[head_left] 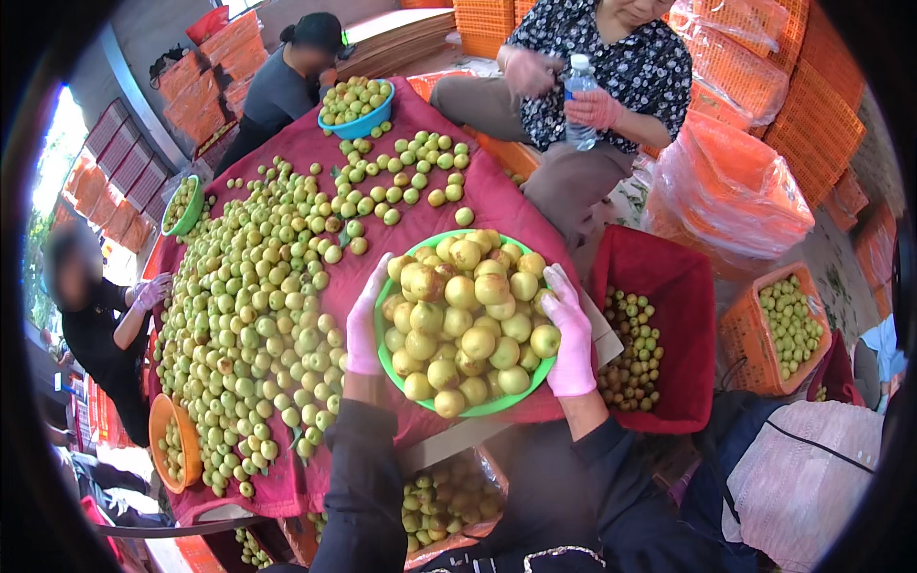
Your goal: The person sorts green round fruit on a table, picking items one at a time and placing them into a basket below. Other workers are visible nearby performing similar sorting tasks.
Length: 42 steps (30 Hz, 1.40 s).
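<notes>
A bright green plastic basin (464, 413), heaped with green-brown jujube-like fruits (478, 342), is before me at the near edge of the table. My left hand (365, 326), in a pale pink glove, grips its left side. On the opposite side my right hand (571, 333), gloved alike, has its fingers over the rim. The underside of the basin is hidden, so I cannot tell whether it rests on the table. Left of it, a broad pile of loose fruits (251, 308) covers much of the dark red tablecloth (401, 276).
Around the table stand a blue basin (365, 127), a small green basin (188, 218) and an orange basin (188, 444), all with fruit. A red-lined crate (677, 344) and an orange crate (745, 344) are at right. One person holds a water bottle (582, 107); others sit or stand nearby.
</notes>
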### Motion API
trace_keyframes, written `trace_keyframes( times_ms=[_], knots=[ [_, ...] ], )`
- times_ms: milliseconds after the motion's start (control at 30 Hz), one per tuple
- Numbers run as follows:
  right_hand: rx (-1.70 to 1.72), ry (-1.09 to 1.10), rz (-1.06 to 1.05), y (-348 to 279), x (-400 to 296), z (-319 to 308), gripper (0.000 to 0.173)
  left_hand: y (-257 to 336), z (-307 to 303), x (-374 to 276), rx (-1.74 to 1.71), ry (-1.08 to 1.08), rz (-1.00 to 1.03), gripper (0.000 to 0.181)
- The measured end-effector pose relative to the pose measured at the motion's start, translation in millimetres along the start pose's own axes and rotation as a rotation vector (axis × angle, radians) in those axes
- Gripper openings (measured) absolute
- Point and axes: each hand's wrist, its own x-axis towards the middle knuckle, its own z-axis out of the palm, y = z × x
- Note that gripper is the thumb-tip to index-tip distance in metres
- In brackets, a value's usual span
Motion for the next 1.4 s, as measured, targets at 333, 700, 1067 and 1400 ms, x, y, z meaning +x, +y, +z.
trace_keyframes(
  times_ms=[333, 700, 1067, 1400],
  knots=[
    [-0.012, -0.045, 0.013, 3.0, 2.1, 24.7, 0.048, 17.0, -29.4, -8.0, -0.088, 0.022, 0.040, 0.044],
    [0.147, -0.206, 0.127, -24.5, -73.5, 68.2, 0.049, 61.2, -22.5, -129.9, 0.049, 0.151, 0.286, 0.048],
    [0.185, -0.416, 0.479, -42.5, -267.4, 65.8, 0.053, 52.1, -4.2, -402.6, 0.267, 0.459, 0.395, 0.057],
    [-0.017, -0.435, 0.812, -10.3, -379.4, 35.2, 0.050, 19.8, -20.0, -524.9, -0.309, 0.760, 0.160, 0.039]
  ],
)
